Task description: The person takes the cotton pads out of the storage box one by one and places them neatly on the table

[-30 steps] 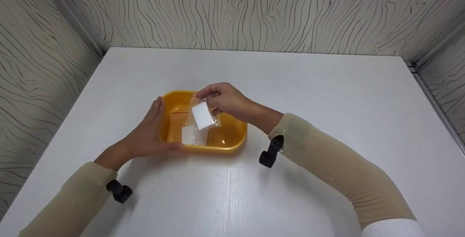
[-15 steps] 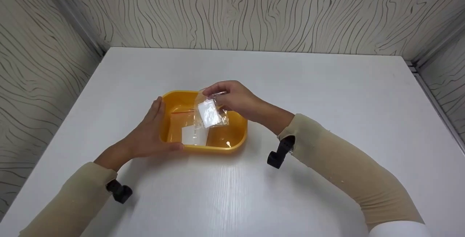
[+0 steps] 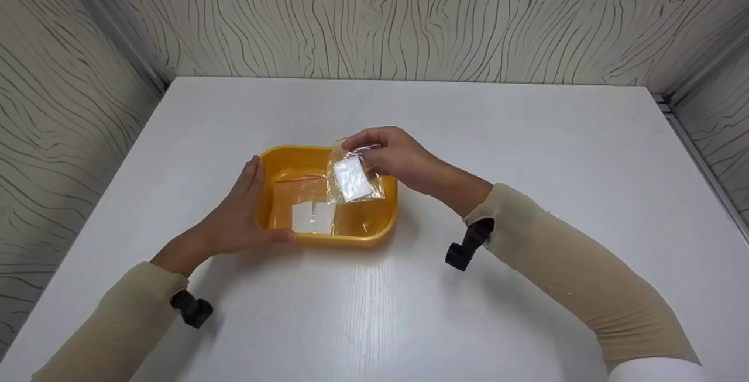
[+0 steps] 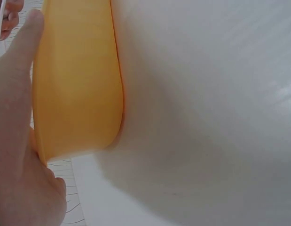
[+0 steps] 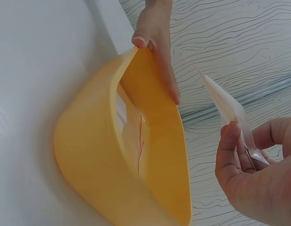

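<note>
My right hand (image 3: 398,154) pinches a small clear zip bag (image 3: 354,178) with a flat white piece inside, over the right back part of a yellow plastic basin (image 3: 351,241). In the right wrist view this bag (image 5: 230,106) appears edge-on above the rim, between thumb and fingers. My left hand (image 3: 237,215) grips the basin's left end, thumb along the front rim and fingers at the back left corner. Inside the basin lie clear bags (image 3: 285,198) with red seal lines and white pieces (image 3: 313,217); they overlap, and part is hidden by the held bag.
The basin stands on a white table (image 3: 497,136), left of its middle. Wood-grain patterned panels (image 3: 374,19) rise behind the table and at both sides. A black mount (image 3: 470,244) hangs from the right sleeve, another black mount (image 3: 192,309) from the left.
My right hand has moved right and slightly back with the bag, uncovering more of the white pieces in the basin. The left hand and the basin have stayed put.
</note>
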`<state>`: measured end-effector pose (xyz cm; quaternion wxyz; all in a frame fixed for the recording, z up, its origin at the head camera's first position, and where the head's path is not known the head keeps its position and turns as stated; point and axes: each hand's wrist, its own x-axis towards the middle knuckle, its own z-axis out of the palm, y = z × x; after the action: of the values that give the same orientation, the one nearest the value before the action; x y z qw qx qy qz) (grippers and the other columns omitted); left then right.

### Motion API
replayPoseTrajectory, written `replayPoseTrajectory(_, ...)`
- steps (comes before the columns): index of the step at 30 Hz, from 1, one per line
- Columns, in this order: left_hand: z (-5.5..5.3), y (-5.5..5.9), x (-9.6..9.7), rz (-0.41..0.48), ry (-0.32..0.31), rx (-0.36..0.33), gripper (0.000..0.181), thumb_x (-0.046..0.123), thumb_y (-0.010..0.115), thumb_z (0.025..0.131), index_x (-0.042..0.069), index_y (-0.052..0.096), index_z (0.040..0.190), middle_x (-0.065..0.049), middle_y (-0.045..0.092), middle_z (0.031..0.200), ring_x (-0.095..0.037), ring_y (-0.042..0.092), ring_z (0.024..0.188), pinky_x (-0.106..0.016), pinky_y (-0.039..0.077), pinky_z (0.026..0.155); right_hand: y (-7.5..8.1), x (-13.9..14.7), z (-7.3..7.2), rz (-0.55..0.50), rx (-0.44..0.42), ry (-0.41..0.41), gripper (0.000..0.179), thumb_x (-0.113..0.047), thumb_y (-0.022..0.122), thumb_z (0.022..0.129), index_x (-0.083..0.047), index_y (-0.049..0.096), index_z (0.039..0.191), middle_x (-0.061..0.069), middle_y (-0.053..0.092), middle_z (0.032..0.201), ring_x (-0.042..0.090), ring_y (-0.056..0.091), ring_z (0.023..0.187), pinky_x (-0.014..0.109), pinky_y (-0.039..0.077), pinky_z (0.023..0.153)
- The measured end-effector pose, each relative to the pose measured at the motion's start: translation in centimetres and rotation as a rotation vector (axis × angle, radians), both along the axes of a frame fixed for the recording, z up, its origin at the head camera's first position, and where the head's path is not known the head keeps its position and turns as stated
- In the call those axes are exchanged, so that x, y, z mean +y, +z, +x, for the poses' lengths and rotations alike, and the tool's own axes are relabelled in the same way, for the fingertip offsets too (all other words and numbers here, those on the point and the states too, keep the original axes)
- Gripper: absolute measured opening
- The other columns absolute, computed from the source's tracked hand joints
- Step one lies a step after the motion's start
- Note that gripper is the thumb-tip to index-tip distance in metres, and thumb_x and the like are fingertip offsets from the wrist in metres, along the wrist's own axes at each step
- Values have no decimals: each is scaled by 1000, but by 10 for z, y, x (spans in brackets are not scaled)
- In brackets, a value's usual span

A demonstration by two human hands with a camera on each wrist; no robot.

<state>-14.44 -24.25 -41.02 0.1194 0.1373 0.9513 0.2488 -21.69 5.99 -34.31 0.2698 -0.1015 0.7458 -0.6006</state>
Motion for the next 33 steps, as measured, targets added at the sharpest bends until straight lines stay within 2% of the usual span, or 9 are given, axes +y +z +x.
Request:
replayPoseTrajectory(7,0,0,0,-3,3,0,145,74,75,74,1,-16,159,-19,-15,168,-39,-4,155,-60,22,119,1,13,-1,-28,-6,-6,36,7,54,94,-4,67,125,1,61,140,20,62,104,26,56,81)
replayPoseTrajectory(16,1,-1,-1,13,3,-2,143,72,75,75,1,-14,159,-20,-14,168,-39,-5,155,-61,20,119,0,29,-1,-84,17,7,43,9,45,91,3,62,130,10,61,136,23,62,108,32,57,89)
replayPoseTrajectory(27,0,-1,0,10,12,-9,143,73,75,74,2,-15,160,-18,-15,168,-39,-3,155,-60,21,119,-1,45,1,-42,16,-18,44,9,45,91,2,62,131,12,60,136,23,60,106,31,57,87)
replayPoseTrajectory(33,1,-2,-1,19,19,-7,143,73,75,73,4,-15,160,-18,-14,169,-38,-3,156,-62,21,119,-4,54,1,-53,9,-31,46,10,44,90,4,61,132,12,59,137,24,59,106,29,57,84)
